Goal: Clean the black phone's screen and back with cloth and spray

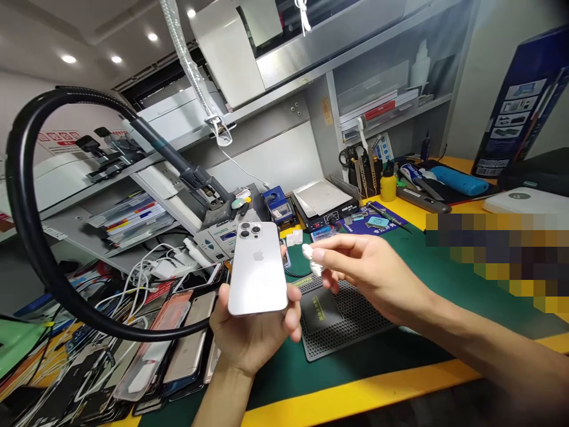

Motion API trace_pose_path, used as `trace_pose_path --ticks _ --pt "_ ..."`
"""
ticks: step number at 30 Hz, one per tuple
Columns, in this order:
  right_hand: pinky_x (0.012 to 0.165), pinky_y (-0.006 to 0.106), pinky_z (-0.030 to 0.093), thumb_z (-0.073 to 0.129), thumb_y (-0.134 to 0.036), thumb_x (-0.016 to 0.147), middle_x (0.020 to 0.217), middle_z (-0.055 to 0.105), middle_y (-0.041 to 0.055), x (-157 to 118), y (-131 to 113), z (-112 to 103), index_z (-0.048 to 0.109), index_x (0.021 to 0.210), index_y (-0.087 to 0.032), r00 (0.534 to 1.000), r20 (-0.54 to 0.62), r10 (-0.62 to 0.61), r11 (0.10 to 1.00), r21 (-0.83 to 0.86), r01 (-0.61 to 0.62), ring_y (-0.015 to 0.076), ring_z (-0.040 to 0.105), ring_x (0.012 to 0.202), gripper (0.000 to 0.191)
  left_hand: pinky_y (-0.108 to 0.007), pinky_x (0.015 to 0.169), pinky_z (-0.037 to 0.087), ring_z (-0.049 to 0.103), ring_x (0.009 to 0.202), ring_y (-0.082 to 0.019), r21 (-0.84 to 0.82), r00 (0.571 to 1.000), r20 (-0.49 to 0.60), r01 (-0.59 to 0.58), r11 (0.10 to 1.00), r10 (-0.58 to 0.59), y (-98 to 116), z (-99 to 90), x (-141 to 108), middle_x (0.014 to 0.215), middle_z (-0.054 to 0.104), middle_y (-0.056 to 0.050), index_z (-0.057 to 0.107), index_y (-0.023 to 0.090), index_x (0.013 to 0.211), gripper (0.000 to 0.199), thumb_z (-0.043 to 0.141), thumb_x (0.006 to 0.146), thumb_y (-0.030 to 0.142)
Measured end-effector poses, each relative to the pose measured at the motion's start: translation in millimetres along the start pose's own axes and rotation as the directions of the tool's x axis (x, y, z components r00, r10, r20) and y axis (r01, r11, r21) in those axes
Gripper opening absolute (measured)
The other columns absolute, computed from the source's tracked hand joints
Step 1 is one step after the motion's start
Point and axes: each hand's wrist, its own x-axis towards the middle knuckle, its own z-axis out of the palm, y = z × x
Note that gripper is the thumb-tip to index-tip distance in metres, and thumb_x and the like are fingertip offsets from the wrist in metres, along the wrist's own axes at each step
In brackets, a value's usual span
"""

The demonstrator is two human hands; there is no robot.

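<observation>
My left hand [255, 344] is closed around the edges of a white smartphone [258, 279], its back with three camera lenses and an apple logo facing me. To the right of the phone, my right hand [362, 267] pinches a small crumpled white wad [315, 261], perhaps tissue or cotton; its exact kind is unclear. Below both hands lies a black perforated work mat [351, 332] on the green mat [400, 356]. My right fingers and the wad are apart from the phone.
A thick black hose [26, 225] arches over the left side. Several phones and phone parts [151, 350] crowd the bench's left. Behind are a blue device [276, 201], a black-fronted heating plate [331, 216], a yellow bottle [388, 182] and a screwdriver [391, 216]. Shelves [395, 112] stand behind.
</observation>
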Motion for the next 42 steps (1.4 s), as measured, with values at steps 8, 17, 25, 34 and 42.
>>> trace_pose_path --ticks 8,17,25,34,42 --pt "0.071 0.028 0.055 0.066 -0.015 0.090 0.091 0.074 0.0062 -18 8 13 0.074 0.103 -0.019 0.782 0.106 -0.615 0.610 -0.564 0.556 0.0168 0.068 0.079 0.016 -0.049 0.102 0.049 0.068 0.110 -0.030 -0.013 0.981 -0.165 -0.108 0.994 0.105 -7 -2.0 6 0.116 0.074 -0.015 0.065 0.020 0.128 0.046 0.063 0.090 0.046" --pt "0.071 0.030 0.053 0.049 -0.015 0.098 0.087 0.070 0.0094 -10 35 34 0.069 0.103 -0.019 0.764 0.351 -0.542 0.275 -0.785 0.555 0.0184 0.064 0.077 0.021 -0.029 0.091 0.056 0.070 0.098 -0.018 0.076 0.897 -0.381 -0.211 0.975 0.224 -15 -0.5 14 0.106 0.076 -0.007 0.073 0.019 0.111 0.025 0.069 0.088 0.027" --pt "0.074 0.029 0.052 0.052 -0.014 0.098 0.090 0.070 0.0103 -13 30 31 0.067 0.106 -0.015 0.705 0.405 -0.582 0.239 -0.744 0.624 0.0195 0.066 0.082 0.016 -0.029 0.090 0.056 0.071 0.099 -0.020 0.139 0.926 -0.314 -0.173 0.975 0.209 -16 0.6 10 0.105 0.077 -0.009 0.074 0.015 0.106 0.023 0.066 0.089 0.030" --pt "0.064 0.028 0.047 0.049 -0.013 0.098 0.082 0.066 0.0073 -8 40 8 0.068 0.102 -0.016 0.799 0.404 -0.445 0.175 -0.836 0.521 0.0163 0.059 0.067 0.020 -0.051 0.099 0.053 0.066 0.116 -0.033 0.177 0.929 -0.306 -0.160 0.971 0.208 -13 -2.6 9 0.111 0.075 -0.013 0.065 0.019 0.123 0.039 0.069 0.087 0.031" --pt "0.059 0.026 0.048 0.066 -0.039 0.093 0.083 0.073 0.0038 -28 2 9 0.077 0.108 -0.021 0.996 -0.008 -0.094 0.848 -0.524 0.076 0.0166 0.062 0.069 0.026 -0.036 0.090 0.055 0.072 0.096 -0.023 0.554 0.884 -0.371 -0.037 0.832 0.286 -23 3.3 11 0.103 0.077 -0.008 0.029 0.025 0.152 0.093 0.082 0.076 0.025"
